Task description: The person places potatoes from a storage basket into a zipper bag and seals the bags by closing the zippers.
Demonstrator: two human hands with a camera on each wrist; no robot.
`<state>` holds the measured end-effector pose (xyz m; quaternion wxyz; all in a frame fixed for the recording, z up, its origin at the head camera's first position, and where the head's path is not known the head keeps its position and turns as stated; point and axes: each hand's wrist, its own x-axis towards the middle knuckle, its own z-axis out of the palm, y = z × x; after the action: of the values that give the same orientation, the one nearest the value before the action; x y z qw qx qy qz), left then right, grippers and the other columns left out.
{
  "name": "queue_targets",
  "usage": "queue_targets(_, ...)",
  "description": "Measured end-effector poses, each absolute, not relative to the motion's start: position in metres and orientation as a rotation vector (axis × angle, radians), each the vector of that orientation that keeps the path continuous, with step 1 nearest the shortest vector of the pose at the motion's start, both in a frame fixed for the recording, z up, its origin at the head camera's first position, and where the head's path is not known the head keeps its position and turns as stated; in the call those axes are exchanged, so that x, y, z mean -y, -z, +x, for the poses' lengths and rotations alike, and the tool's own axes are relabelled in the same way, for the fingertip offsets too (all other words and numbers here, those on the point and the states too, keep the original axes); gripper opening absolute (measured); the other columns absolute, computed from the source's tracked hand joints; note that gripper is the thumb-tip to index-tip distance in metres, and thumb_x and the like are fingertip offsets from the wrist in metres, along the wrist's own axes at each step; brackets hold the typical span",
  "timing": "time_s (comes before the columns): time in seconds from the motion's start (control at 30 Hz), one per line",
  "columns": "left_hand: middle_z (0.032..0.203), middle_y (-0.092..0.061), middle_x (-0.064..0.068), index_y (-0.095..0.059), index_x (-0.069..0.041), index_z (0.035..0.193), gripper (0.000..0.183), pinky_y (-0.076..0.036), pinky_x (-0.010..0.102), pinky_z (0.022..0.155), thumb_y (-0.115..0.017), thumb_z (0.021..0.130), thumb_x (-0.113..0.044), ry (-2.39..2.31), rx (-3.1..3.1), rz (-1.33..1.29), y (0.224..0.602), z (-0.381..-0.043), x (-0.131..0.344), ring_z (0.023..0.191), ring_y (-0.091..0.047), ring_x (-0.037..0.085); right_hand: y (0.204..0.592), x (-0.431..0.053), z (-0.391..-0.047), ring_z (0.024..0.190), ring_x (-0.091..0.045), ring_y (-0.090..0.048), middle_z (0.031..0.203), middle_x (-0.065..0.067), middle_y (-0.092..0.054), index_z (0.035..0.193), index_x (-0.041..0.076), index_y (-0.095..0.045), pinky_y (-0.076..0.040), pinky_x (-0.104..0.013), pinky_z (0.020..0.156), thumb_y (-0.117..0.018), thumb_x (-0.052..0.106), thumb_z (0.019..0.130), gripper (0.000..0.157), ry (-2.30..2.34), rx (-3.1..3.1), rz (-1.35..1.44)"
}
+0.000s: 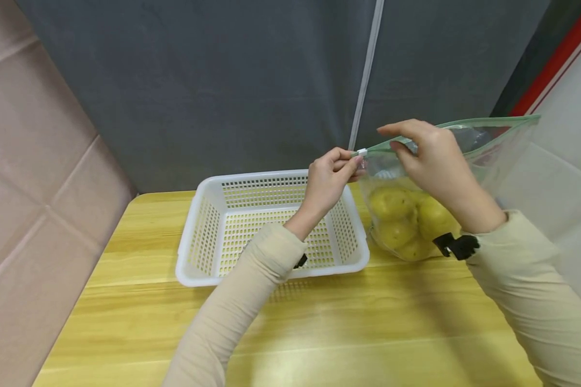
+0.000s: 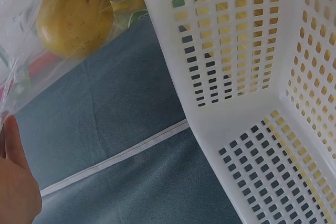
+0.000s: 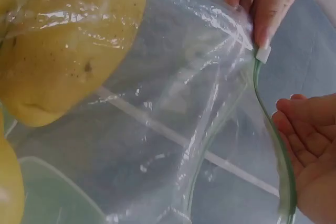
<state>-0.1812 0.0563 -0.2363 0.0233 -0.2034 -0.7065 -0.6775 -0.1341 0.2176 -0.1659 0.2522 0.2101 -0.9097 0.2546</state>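
Note:
My left hand (image 1: 326, 180) pinches the left top corner of a clear zip bag (image 1: 384, 171), beside its white slider (image 1: 362, 152). Several yellow potatoes (image 1: 392, 204) fill the bottom of the bag, which rests on the table to the right of the basket. The bag's mouth gapes toward the right along its green zip strip (image 3: 283, 166). My right hand (image 1: 433, 156) is at the bag's top edge, thumb and index finger apart. In the right wrist view its loosely bent fingers (image 3: 296, 129) are next to the zip strip and hold nothing.
A white perforated plastic basket (image 1: 186, 263) stands on the wooden table (image 1: 140, 301), under my left forearm. Behind the table hangs a grey curtain (image 1: 213, 91) with a pale seam. Padded panels (image 1: 39, 161) rise on the left, and a white wall (image 1: 571, 177) on the right.

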Motion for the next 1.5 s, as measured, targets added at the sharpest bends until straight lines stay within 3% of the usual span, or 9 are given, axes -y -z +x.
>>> queue_targets(0.47,0.098,-0.072,0.023,-0.064,0.005,0.099,0.018,-0.060,0.022,0.073,-0.061,0.091,-0.011,2.056,2.154,-0.681,0.239,-0.180,-0.053,0.087,-0.073,0.028,0.173,-0.206,-0.144,0.103,-0.039,-0.058,0.114,-0.024,-0.064,0.116,-0.005,-0.064,-0.050,-0.052,0.084,-0.055,-0.006,0.091,0.027,-0.585,2.596,0.756)
queue_targets(1.07,0.093,-0.073,0.021,-0.068,0.003,0.097,0.018,-0.060,0.022,0.074,-0.063,0.090,-0.013,2.052,2.127,-0.711,0.242,-0.179,-0.054,0.081,-0.072,0.019,0.173,-0.207,-0.143,0.089,-0.034,-0.058,0.097,-0.019,-0.067,0.100,-0.005,-0.068,-0.049,-0.046,0.080,-0.058,-0.006,0.089,0.015,-0.474,2.614,0.758)
queue_targets(1.5,0.097,-0.073,0.020,-0.067,0.001,0.101,0.020,-0.059,0.021,0.076,-0.061,0.093,-0.015,2.048,2.158,-0.704,0.243,-0.178,-0.052,0.086,-0.073,0.022,0.173,-0.218,-0.144,0.088,-0.035,-0.058,0.098,-0.021,-0.066,0.102,-0.003,-0.067,-0.049,-0.049,0.077,-0.058,-0.002,0.091,0.014,-0.461,2.663,0.707)
